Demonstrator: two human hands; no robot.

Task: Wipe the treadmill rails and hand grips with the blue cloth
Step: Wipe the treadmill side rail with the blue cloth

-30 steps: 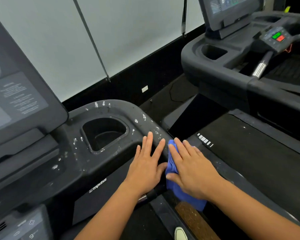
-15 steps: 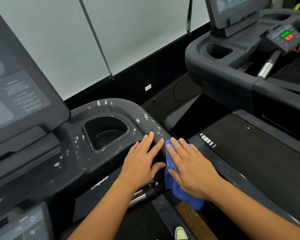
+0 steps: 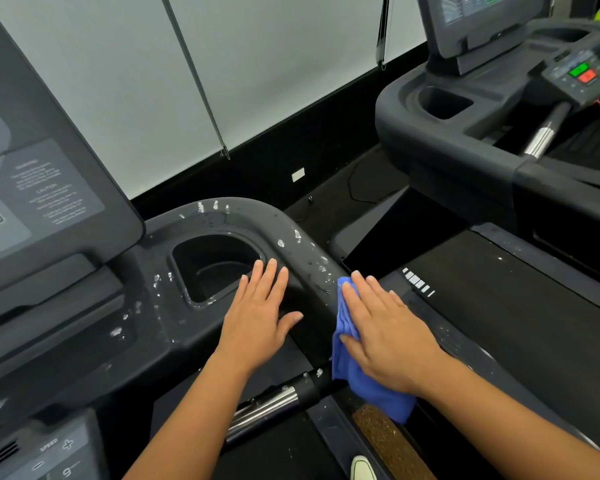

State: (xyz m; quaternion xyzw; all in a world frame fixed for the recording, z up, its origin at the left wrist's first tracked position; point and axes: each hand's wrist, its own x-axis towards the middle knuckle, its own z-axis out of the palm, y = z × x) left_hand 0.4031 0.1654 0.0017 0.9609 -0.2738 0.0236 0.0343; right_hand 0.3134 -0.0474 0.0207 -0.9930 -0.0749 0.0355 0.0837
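1. Treadmill rail (image 3: 309, 261): matte black, rounded, white-flecked, curving from far left toward near right.
2. Left hand (image 3: 257, 317): flat on the rail beside the cup well (image 3: 215, 268), grip wide, holding nothing.
3. Right hand (image 3: 385, 330): grip wide, straight fingers pressing the cloth.
4. Blue cloth (image 3: 347, 344): soft, crumpled, lengthwise along the rail, near end drooping.

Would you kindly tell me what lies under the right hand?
The blue cloth, pressed by the flat right hand against the black rail. Its lower end hangs free. The rail surface beneath the cloth is hidden.
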